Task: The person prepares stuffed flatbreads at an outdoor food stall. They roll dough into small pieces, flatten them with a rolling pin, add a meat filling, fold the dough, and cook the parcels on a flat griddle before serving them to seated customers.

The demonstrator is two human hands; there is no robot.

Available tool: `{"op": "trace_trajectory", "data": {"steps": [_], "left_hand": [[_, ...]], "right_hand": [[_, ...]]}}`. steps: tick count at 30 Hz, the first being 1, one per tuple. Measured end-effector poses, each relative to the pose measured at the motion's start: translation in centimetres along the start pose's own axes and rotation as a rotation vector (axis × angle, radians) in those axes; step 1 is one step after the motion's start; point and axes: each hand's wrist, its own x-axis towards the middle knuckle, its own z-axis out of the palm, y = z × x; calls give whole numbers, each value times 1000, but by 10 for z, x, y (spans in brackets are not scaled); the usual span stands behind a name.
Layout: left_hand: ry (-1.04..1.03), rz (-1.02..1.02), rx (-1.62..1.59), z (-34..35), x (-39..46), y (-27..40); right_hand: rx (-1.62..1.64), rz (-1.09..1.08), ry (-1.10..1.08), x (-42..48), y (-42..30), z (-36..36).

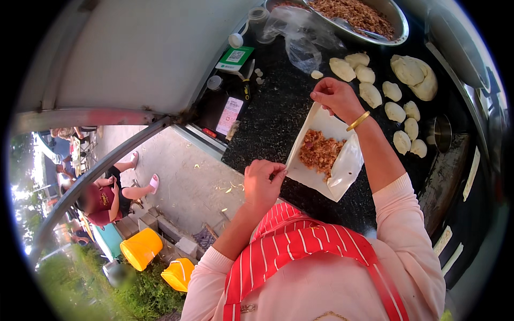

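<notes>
A thin sheet of dough (313,120) lies on the black speckled counter with reddish-brown chopped filling (321,152) on its middle. Its right part is folded over beside the filling. My left hand (265,178) pinches the sheet's lower left corner between thumb and fingers. At the upper end, my right hand (335,98), with a gold bracelet at the wrist, holds the dough's edge with bent fingers. Several small dough pieces (370,95) and a larger folded dough lump (413,76) lie to the right.
A metal bowl of filling (397,38) with a spoon stands at the far end, beside a crumpled plastic bag (303,44). A phone-like printed card (229,114) and a shaker (214,82) are at the left. A metal cup (439,134) stands right. Outside, a person sits near yellow buckets (141,248).
</notes>
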Motion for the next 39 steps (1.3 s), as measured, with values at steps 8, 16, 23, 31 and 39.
{"op": "trace_trajectory", "data": {"steps": [8,16,23,31,39], "left_hand": [[-164,499,61,58,-18,29],[-389,680,332,94,-31,15],[-320,793,275,64,6,39],[-510,547,652,109,102,28],[-670,806,591,99,125,19]], "right_hand": [[-168,-83,181,-67,60,-29],[-430,-188,401,-92,105,-17],[-284,-260,1096,-142,141,-36],[-980,777,1313,-301,227,-16],[-782,965,1170,-345,233,38]]}}
